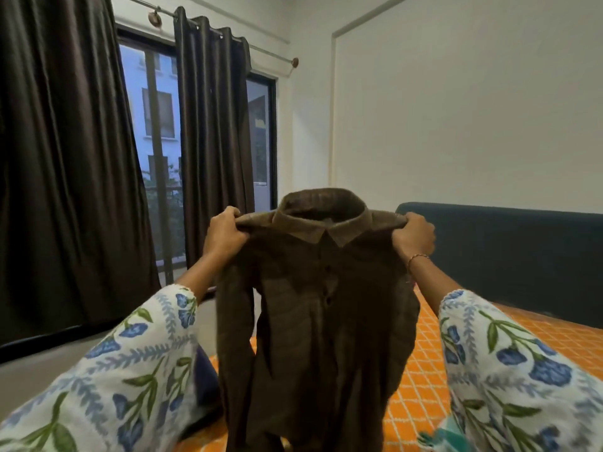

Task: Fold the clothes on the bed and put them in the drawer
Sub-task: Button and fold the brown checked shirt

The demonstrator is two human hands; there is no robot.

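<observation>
Brown shirt [319,305] hangs between left hand [225,234] and right hand [414,236].

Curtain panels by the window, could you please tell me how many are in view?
2. One wide dark curtain panel hangs at the far left of the window; a narrower curtain panel hangs in front of its middle. Any others beyond the frame's left edge would be hidden.

one view only, head-worn, wide-angle. looks forward and slightly down over the bed [483,347] toward the window [153,125] and far wall [456,109]. close in: both sleeves fill the lower corners, shirt [319,305] dead centre. edges bow.
</observation>
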